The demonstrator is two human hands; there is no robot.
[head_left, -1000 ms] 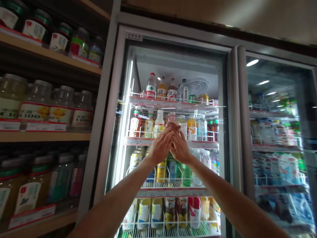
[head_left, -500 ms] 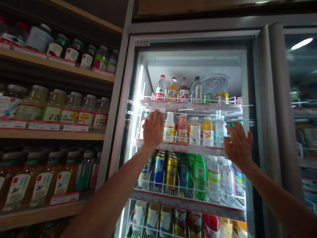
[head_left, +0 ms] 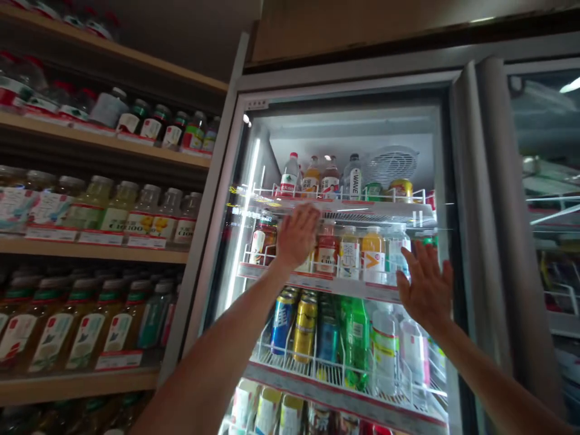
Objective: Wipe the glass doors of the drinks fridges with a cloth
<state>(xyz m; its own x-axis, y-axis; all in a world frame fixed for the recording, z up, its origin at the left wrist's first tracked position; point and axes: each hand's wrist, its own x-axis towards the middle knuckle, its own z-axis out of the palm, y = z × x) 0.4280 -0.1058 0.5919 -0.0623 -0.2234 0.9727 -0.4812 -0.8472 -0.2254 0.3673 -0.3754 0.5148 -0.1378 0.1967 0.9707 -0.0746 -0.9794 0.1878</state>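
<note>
Both my arms reach up toward a lit drinks cooler (head_left: 254,121) with a glass door. My left hand (head_left: 296,234) is open, fingers stretched up, in front of the second shelf's bottles (head_left: 348,254). My right hand (head_left: 426,287) is open too, fingers spread, near the door's right edge beside a clear bottle (head_left: 397,254). Neither hand holds anything. Whether the palms touch the glass I cannot tell. Cans (head_left: 306,326) and a green bottle (head_left: 357,338) stand on the shelf below.
Wooden shelves (head_left: 90,251) at the left carry rows of jars and bottles with price tags. A second cooler door (head_left: 544,211) stands at the right behind a thick grey frame (head_left: 493,241). Wire racks run across the cooler.
My hands were pressed together in front of the cooler a second ago; they have parted, left to the middle, right to the door's right edge. The view has shifted right and closer.
</note>
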